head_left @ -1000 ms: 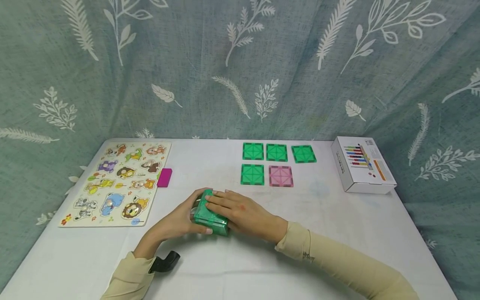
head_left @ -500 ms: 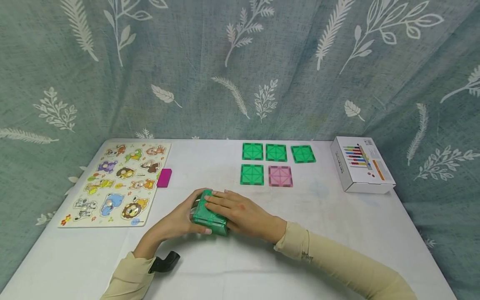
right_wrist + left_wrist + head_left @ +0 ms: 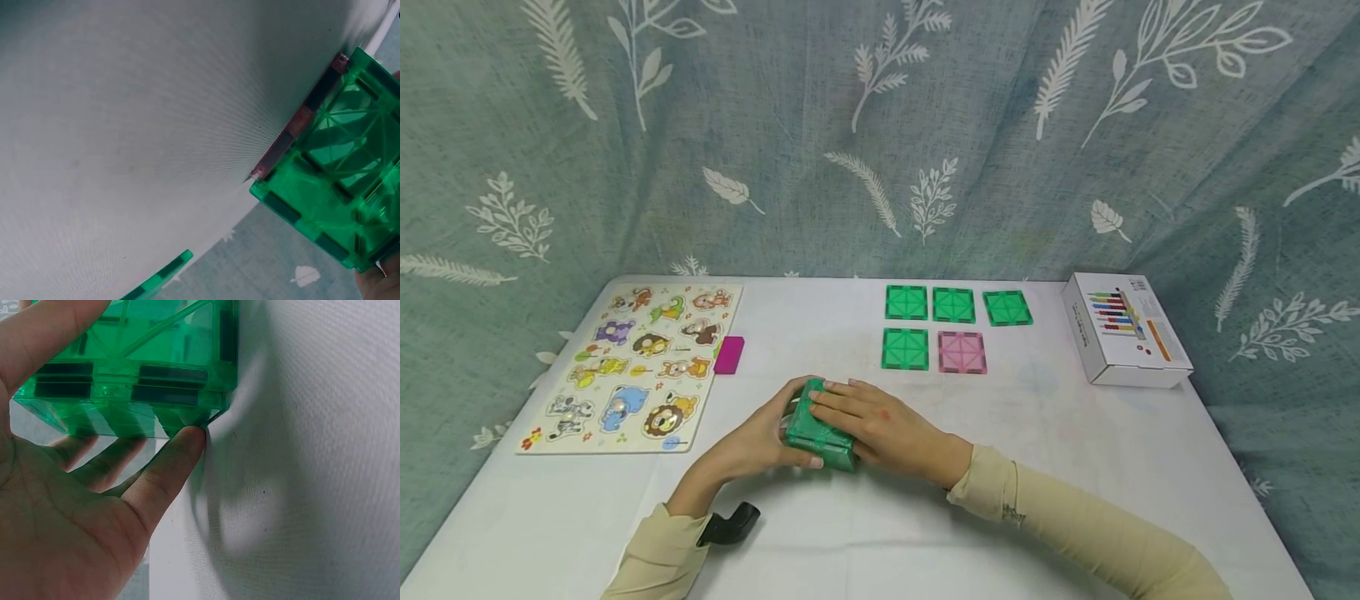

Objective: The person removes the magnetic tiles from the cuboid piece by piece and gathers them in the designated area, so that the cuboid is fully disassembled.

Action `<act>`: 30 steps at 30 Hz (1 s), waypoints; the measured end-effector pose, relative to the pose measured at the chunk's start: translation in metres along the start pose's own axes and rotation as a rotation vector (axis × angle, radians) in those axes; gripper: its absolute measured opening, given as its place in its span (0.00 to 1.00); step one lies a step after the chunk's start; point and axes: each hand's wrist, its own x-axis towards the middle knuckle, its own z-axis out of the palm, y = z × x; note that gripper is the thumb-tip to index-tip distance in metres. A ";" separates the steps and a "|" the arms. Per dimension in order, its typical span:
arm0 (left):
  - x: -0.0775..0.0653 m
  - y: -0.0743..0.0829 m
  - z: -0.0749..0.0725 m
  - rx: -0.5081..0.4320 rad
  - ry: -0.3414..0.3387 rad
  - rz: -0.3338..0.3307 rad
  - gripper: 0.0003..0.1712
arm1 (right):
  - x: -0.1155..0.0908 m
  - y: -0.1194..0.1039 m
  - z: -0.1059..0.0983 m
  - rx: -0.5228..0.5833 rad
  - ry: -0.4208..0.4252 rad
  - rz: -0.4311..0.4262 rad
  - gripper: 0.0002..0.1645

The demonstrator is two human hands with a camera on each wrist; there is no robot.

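A box of translucent green magnetic tiles [image 3: 823, 433] with dark magnets along its edges stands between both hands near the middle of the table. My left hand [image 3: 758, 440] grips its left side, thumb across the front and fingers behind. Over the top of the box my right hand [image 3: 891, 429] lies with extended fingers; its thumb is hidden. In the left wrist view the left hand [image 3: 81, 519] holds the green box [image 3: 156, 344] around its corners. A reddish tile edge [image 3: 300, 119] runs along the base of the box in the right wrist view.
Behind the box lie several flat green tiles [image 3: 905, 349] and one pink tile [image 3: 962, 352]. An animal puzzle board [image 3: 632, 367] and a magenta block [image 3: 729, 356] are at left. A white carton [image 3: 1127, 329] stands at right. A patterned curtain [image 3: 805, 142] hangs at the back.
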 end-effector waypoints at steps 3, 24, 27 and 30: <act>0.000 0.000 0.000 0.011 0.005 0.003 0.64 | 0.000 0.000 0.001 -0.011 0.009 -0.010 0.38; 0.001 0.000 0.000 -0.006 0.001 0.001 0.63 | -0.001 -0.001 0.003 -0.067 0.028 -0.028 0.39; 0.001 0.000 0.001 -0.005 0.003 -0.010 0.63 | -0.002 -0.001 0.002 -0.024 0.031 -0.011 0.40; 0.001 0.001 0.001 -0.001 0.003 -0.023 0.64 | -0.001 -0.001 -0.001 0.085 0.050 0.025 0.39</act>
